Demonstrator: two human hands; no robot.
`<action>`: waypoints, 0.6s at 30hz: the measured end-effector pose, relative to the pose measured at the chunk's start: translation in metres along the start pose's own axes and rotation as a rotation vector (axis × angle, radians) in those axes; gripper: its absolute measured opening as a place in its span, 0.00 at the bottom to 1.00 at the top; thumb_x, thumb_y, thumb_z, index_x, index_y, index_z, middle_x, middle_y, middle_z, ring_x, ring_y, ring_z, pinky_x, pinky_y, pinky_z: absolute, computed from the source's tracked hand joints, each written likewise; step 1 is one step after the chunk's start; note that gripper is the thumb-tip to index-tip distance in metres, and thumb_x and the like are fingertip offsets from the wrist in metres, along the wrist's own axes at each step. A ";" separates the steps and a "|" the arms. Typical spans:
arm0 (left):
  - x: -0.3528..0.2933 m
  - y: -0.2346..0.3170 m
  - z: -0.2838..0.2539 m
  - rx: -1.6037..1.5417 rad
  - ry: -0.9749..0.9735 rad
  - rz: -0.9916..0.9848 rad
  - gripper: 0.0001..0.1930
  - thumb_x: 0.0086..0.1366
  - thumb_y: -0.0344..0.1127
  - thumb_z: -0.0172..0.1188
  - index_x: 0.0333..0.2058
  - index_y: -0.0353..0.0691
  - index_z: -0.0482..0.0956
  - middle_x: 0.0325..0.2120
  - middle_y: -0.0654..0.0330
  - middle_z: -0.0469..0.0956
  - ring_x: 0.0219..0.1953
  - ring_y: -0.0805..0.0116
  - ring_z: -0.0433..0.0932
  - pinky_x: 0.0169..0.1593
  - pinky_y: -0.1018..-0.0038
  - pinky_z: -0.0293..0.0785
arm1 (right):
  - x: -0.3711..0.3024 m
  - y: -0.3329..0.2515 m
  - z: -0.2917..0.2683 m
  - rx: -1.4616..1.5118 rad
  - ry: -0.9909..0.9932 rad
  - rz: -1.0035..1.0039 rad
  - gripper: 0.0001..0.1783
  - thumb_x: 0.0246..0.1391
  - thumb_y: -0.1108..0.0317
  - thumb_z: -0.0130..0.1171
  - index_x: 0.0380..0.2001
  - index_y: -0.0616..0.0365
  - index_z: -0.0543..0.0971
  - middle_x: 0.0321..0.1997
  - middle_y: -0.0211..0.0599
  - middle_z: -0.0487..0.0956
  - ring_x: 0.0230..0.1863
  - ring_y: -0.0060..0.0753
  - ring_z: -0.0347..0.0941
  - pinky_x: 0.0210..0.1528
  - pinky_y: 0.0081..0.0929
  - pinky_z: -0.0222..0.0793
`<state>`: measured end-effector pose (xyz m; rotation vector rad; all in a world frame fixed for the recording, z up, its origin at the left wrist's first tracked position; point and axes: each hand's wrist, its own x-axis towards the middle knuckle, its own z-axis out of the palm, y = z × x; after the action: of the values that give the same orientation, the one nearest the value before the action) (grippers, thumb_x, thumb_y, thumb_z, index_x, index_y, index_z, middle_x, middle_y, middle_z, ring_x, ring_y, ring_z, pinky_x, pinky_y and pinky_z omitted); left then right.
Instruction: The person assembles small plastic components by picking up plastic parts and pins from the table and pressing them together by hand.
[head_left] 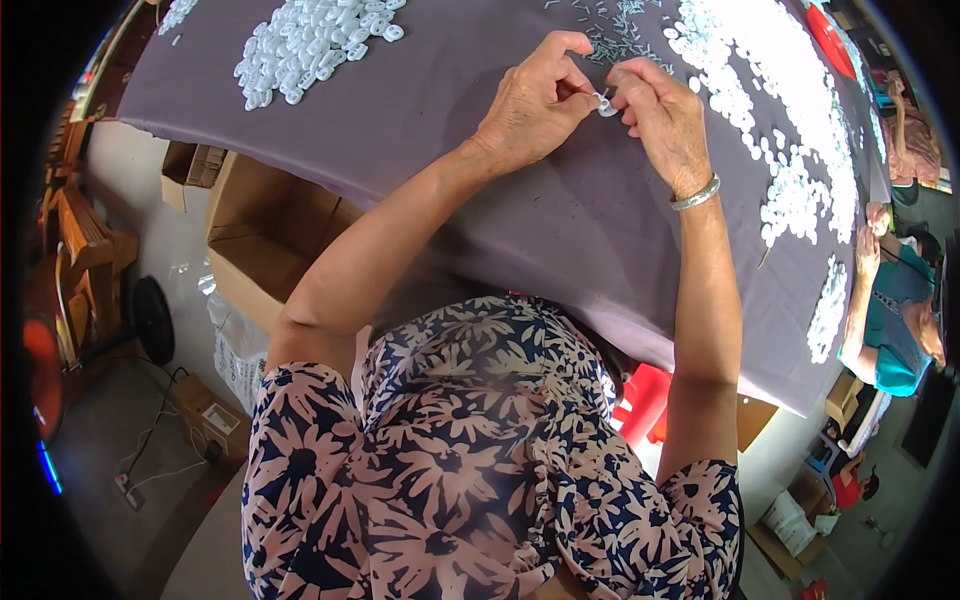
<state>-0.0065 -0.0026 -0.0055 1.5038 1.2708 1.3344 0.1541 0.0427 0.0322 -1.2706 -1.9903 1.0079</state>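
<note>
Between my two hands, above the cloth-covered table, is a small white plastic piece [606, 108]. My left hand [535, 105] pinches it between thumb and forefinger. My right hand [658, 112], with a bangle at its wrist, has its fingers closed at the piece's other side; whatever its fingertips hold is too small to make out. Just beyond the hands lies a scatter of thin grey metal pins [622, 45]. At the far left is a heap of similar white pieces [315, 48]. A broad spread of small white parts [765, 75] covers the right side, brightly lit.
Dark cloth [430, 60] covers the table. An open cardboard box [270, 235] stands below its left edge, and a fan [150, 320] is farther left. A co-worker in a teal top [905, 345] sits at the right. Some red object [832, 42] lies at the far right.
</note>
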 end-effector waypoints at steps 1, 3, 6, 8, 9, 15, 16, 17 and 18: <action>0.000 0.000 0.000 -0.034 0.007 -0.017 0.18 0.58 0.24 0.61 0.47 0.36 0.69 0.33 0.64 0.77 0.31 0.79 0.74 0.36 0.80 0.72 | 0.000 0.003 -0.001 0.001 0.049 0.000 0.09 0.57 0.64 0.56 0.37 0.56 0.79 0.24 0.24 0.76 0.24 0.13 0.68 0.27 0.15 0.67; 0.001 -0.004 -0.003 -0.007 0.043 -0.002 0.13 0.58 0.24 0.61 0.42 0.34 0.72 0.38 0.64 0.75 0.30 0.80 0.74 0.36 0.80 0.71 | 0.001 0.010 -0.005 0.002 0.097 -0.005 0.08 0.56 0.65 0.57 0.36 0.56 0.80 0.24 0.25 0.76 0.24 0.13 0.68 0.27 0.15 0.67; 0.005 -0.008 -0.005 0.036 0.122 0.029 0.15 0.56 0.24 0.61 0.42 0.35 0.71 0.34 0.62 0.76 0.29 0.76 0.76 0.36 0.77 0.73 | -0.001 0.021 -0.007 -0.302 0.129 -0.222 0.07 0.53 0.69 0.59 0.35 0.56 0.80 0.25 0.26 0.76 0.24 0.16 0.68 0.28 0.17 0.67; 0.005 -0.009 -0.005 0.054 0.165 0.048 0.21 0.55 0.25 0.61 0.48 0.37 0.67 0.25 0.61 0.79 0.28 0.71 0.78 0.36 0.74 0.75 | -0.005 0.022 -0.006 -0.366 0.096 -0.276 0.07 0.50 0.72 0.62 0.34 0.57 0.80 0.25 0.28 0.75 0.23 0.18 0.69 0.28 0.19 0.67; 0.005 -0.008 -0.005 0.052 0.209 0.067 0.21 0.55 0.25 0.61 0.47 0.37 0.67 0.25 0.60 0.79 0.28 0.71 0.78 0.36 0.74 0.75 | -0.005 0.021 -0.004 -0.366 0.095 -0.276 0.07 0.50 0.72 0.62 0.34 0.57 0.80 0.25 0.28 0.75 0.23 0.18 0.69 0.28 0.19 0.67; 0.006 -0.011 -0.006 0.058 0.209 0.104 0.12 0.56 0.24 0.62 0.38 0.34 0.73 0.37 0.62 0.74 0.28 0.76 0.76 0.35 0.77 0.73 | -0.006 0.016 -0.001 -0.361 0.016 -0.230 0.06 0.47 0.72 0.65 0.30 0.58 0.79 0.25 0.26 0.73 0.23 0.18 0.69 0.28 0.20 0.66; 0.005 -0.010 -0.006 0.052 0.195 0.089 0.04 0.56 0.24 0.62 0.30 0.32 0.77 0.48 0.64 0.69 0.29 0.81 0.72 0.34 0.81 0.70 | -0.007 0.016 -0.002 -0.332 0.009 -0.228 0.06 0.47 0.73 0.65 0.29 0.59 0.78 0.25 0.26 0.72 0.22 0.17 0.68 0.27 0.19 0.65; 0.004 -0.009 -0.006 0.053 0.196 0.092 0.04 0.56 0.24 0.62 0.30 0.32 0.77 0.48 0.64 0.69 0.29 0.81 0.72 0.34 0.81 0.70 | -0.007 0.015 -0.001 -0.302 0.002 -0.227 0.06 0.47 0.74 0.65 0.28 0.59 0.77 0.24 0.25 0.71 0.22 0.16 0.66 0.27 0.18 0.65; 0.004 -0.008 -0.007 0.037 0.188 0.079 0.03 0.56 0.24 0.62 0.30 0.32 0.77 0.49 0.64 0.69 0.29 0.81 0.72 0.34 0.81 0.70 | -0.009 0.013 -0.001 -0.302 0.003 -0.230 0.06 0.47 0.74 0.65 0.28 0.59 0.77 0.24 0.25 0.71 0.22 0.16 0.66 0.27 0.18 0.65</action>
<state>-0.0147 0.0025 -0.0109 1.4955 1.3710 1.5412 0.1645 0.0385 0.0208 -1.1539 -2.2873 0.6125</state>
